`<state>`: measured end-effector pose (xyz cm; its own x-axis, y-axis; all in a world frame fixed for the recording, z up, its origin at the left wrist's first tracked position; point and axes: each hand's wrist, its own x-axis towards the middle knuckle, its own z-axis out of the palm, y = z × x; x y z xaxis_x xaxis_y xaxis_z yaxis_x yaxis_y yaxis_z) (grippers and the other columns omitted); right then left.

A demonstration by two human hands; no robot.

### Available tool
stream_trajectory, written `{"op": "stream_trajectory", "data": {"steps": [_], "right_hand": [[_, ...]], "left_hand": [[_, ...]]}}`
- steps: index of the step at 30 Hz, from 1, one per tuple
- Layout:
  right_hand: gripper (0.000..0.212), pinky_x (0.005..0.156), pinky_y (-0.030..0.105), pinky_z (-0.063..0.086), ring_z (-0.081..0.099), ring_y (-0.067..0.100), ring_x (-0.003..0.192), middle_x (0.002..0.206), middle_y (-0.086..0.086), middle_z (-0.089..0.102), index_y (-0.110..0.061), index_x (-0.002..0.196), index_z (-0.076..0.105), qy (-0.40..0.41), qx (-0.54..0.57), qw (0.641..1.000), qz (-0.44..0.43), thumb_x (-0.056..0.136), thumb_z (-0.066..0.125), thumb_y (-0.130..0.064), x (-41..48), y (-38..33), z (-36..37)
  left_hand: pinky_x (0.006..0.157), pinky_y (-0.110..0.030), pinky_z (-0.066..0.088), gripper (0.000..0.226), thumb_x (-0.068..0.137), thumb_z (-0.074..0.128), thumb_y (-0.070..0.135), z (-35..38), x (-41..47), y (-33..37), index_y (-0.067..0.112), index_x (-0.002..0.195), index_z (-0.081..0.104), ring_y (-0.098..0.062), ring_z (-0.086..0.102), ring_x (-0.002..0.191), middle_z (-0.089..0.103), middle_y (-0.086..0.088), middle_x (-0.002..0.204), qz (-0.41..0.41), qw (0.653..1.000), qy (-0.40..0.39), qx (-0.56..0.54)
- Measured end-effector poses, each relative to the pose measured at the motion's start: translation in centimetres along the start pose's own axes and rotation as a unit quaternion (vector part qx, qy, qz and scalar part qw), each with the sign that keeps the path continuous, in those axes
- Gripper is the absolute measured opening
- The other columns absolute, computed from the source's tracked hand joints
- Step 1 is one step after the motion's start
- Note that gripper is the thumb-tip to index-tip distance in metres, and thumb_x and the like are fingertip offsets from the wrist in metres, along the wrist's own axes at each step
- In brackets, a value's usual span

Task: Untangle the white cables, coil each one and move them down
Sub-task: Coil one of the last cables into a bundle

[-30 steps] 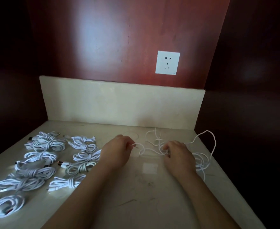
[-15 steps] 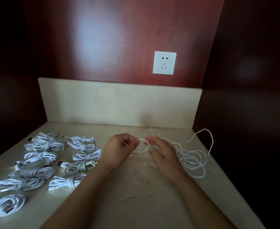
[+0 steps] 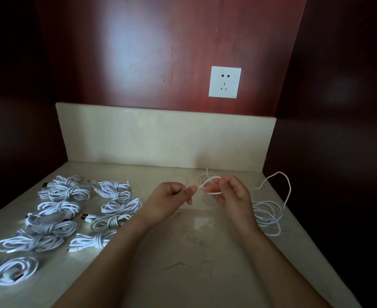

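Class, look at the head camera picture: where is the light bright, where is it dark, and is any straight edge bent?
Head view: soft glare on the red wall panel and a pale reflection on the countertop between the wrists; both side walls sink into near black; the coiled cables at left stay readable; the backsplash top edge bows slightly, typical of a wide lens.

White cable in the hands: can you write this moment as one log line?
step: coiling | left hand: pinches cable end | right hand: holds small loop | white cable: rest loose on counter | coiled bundles: left side
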<state>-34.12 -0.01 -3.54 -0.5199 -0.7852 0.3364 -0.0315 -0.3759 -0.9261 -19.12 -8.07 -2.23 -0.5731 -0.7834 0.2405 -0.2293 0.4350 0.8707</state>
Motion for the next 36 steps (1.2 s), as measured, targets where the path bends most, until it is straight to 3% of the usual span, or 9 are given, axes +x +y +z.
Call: {"op": "stream_trajectory", "data": {"steps": [3, 6, 9, 13, 15, 19, 25, 32, 36], "right_hand": [[0.018, 0.071, 0.036, 0.055, 0.065, 0.017, 0.058, 0.049, 0.001, 0.052, -0.004, 0.094, 0.059, 0.030, -0.023, 0.999, -0.019, 0.102, 0.043, -0.006, -0.2, -0.4, 0.0], [0.017, 0.052, 0.033, 0.048, 0.045, 0.010, 0.040, 0.044, -0.004, 0.042, -0.008, 0.093, 0.065, 0.073, -0.073, 0.994, -0.039, 0.101, 0.050, -0.011, 0.1, 0.1, -0.6], [0.015, 0.047, 0.023, 0.034, 0.037, 0.004, 0.042, 0.048, -0.011, 0.045, -0.009, 0.090, 0.067, 0.057, -0.142, 0.986, -0.068, 0.099, 0.055, -0.013, 0.3, 0.7, -1.3], [0.017, 0.065, 0.031, 0.051, 0.062, 0.006, 0.068, 0.076, -0.010, 0.069, -0.024, 0.095, 0.070, -0.060, -0.359, 0.923, -0.127, 0.094, 0.057, -0.036, -0.4, 1.9, -1.1], [0.021, 0.064, 0.032, 0.050, 0.059, 0.005, 0.066, 0.074, -0.009, 0.067, -0.031, 0.097, 0.067, -0.094, -0.430, 0.888, -0.130, 0.092, 0.052, -0.045, -0.8, 2.0, -0.8], [0.018, 0.061, 0.023, 0.041, 0.055, 0.000, 0.065, 0.070, -0.018, 0.060, -0.029, 0.097, 0.069, -0.144, -0.443, 0.873, -0.144, 0.096, 0.052, -0.037, -1.3, 1.9, -0.3], [0.015, 0.064, 0.031, 0.042, 0.052, 0.005, 0.063, 0.065, -0.011, 0.057, -0.024, 0.094, 0.065, -0.133, -0.420, 0.886, -0.142, 0.098, 0.053, -0.033, -1.1, 2.1, -0.3], [0.034, 0.068, 0.036, 0.047, 0.056, 0.007, 0.067, 0.072, -0.006, 0.062, -0.029, 0.086, 0.056, -0.120, -0.414, 0.895, -0.117, 0.088, 0.040, -0.059, -1.0, 2.4, -0.5], [0.032, 0.060, 0.037, 0.043, 0.048, 0.011, 0.057, 0.062, -0.002, 0.053, -0.025, 0.075, 0.050, -0.108, -0.393, 0.903, -0.133, 0.094, 0.049, -0.050, -0.9, 2.5, -0.6]], "left_hand": [[0.043, -0.018, 0.030, 0.047, 0.093, 0.061, 0.038, 0.0, -0.2, 0.4, 0.020, 0.050, 0.055, -0.007, 0.034, 0.038, 0.040, 0.003, 0.044, -0.040, 0.998, -0.019, -0.041], [0.038, -0.016, 0.020, 0.039, 0.090, 0.060, 0.040, -0.4, -0.4, 0.8, 0.018, 0.057, 0.056, -0.008, 0.026, 0.038, 0.033, 0.002, 0.047, -0.086, 0.976, -0.059, -0.192], [0.037, -0.016, 0.010, 0.024, 0.085, 0.056, 0.037, -1.0, -0.2, 1.1, 0.015, 0.080, 0.066, -0.003, 0.018, 0.036, 0.025, 0.007, 0.049, -0.089, 0.913, -0.066, -0.394], [0.035, -0.014, 0.011, 0.028, 0.097, 0.044, 0.031, -1.0, 0.4, 0.7, 0.015, 0.108, 0.064, 0.001, 0.020, 0.034, 0.026, 0.009, 0.051, -0.098, 0.844, -0.036, -0.526], [0.034, -0.014, 0.012, 0.031, 0.102, 0.038, 0.030, -0.9, 0.4, 0.5, 0.016, 0.113, 0.063, 0.000, 0.020, 0.035, 0.030, 0.009, 0.053, -0.101, 0.850, -0.018, -0.517], [0.037, -0.014, 0.017, 0.034, 0.105, 0.035, 0.030, -0.9, 0.4, 0.4, 0.019, 0.120, 0.063, -0.003, 0.027, 0.043, 0.046, 0.008, 0.065, -0.097, 0.870, 0.039, -0.483], [0.041, -0.018, 0.008, 0.052, 0.100, 0.030, 0.055, -1.3, 0.2, 0.5, 0.017, 0.090, 0.064, -0.004, 0.015, 0.040, 0.027, 0.007, 0.053, -0.099, 0.895, 0.062, -0.430], [0.040, -0.018, 0.010, 0.038, 0.104, 0.035, 0.039, -1.0, 0.0, 1.1, 0.019, 0.076, 0.049, -0.004, 0.014, 0.043, 0.021, 0.008, 0.054, -0.049, 0.910, 0.086, -0.403], [0.038, -0.014, 0.016, 0.029, 0.104, 0.041, 0.032, -0.8, 0.0, 0.9, 0.017, 0.083, 0.055, -0.004, 0.019, 0.042, 0.029, 0.008, 0.052, -0.048, 0.924, 0.092, -0.367]]}}
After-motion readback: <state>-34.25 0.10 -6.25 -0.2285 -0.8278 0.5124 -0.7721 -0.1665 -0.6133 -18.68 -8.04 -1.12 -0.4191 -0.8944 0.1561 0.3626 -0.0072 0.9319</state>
